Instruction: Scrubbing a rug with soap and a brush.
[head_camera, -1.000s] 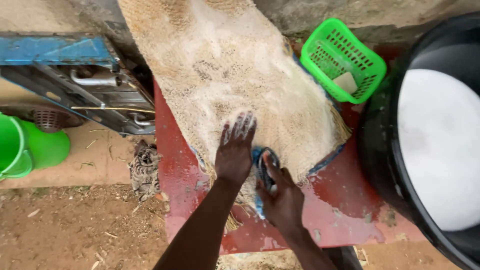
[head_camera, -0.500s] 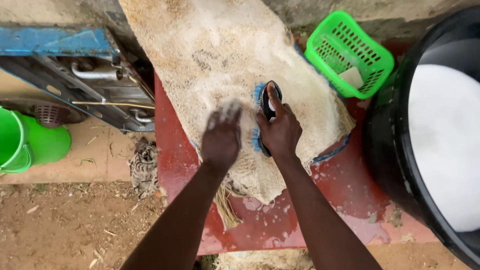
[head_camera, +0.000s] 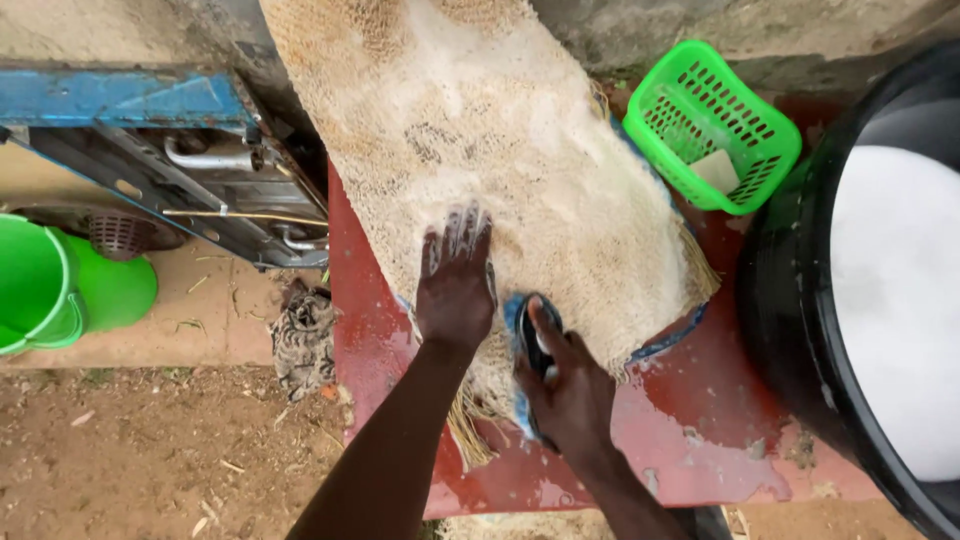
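Soapy beige mat (head_camera: 500, 170) is lying stretched across the wet red worktop (head_camera: 700, 420), its far end running up against the wall and its frayed near edge hanging toward the person. The left hand (head_camera: 455, 285) is pressing flat on the mat with fingers spread, lather clinging to the fingertips, gripping nothing. The right hand (head_camera: 570, 385) is closing tightly around a blue-bristled scrubbing brush (head_camera: 530, 345), which is sitting on the mat's near edge just beside the left hand. A green plastic basket (head_camera: 712, 125) holding a pale bar of soap (head_camera: 717, 170) is standing at the worktop's far right corner, touching the mat's edge. A large black tub (head_camera: 790, 300) full of white foam is taking up the right side. A green bucket (head_camera: 60, 285) is resting on the ground at the left, well apart from the worktop.
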